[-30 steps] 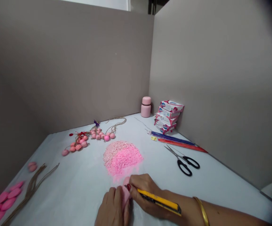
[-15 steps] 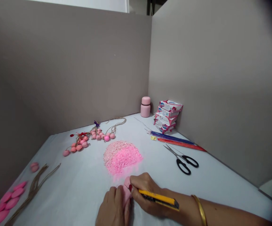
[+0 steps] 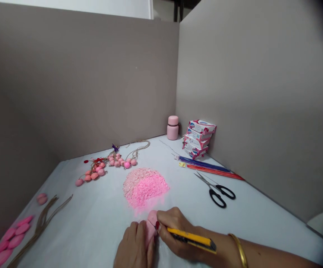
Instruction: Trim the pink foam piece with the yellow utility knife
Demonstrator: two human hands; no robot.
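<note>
Left hand: the left hand lies low at the near edge of the white table, fingers closed along the left side of a pink soap bar, pinning it to the surface.
Right hand: the right hand is wrapped around a yellow utility knife; its front end meets the soap's right side under the fingertips, and the blade itself cannot be made out. A gold bangle sits on that wrist.
Soap bar: wedged between both hands, touching each, its far end poking out toward the heap.
Pink shavings: a heap of pink shavings lies just beyond the soap.
Right of the heap: black-handled scissors, then red and blue sticks by the partition.
Far corner: stacked soap boxes beside a pink bottle.
Left side: pink beads on twine, loose twine strands, pink petal shapes.
</note>
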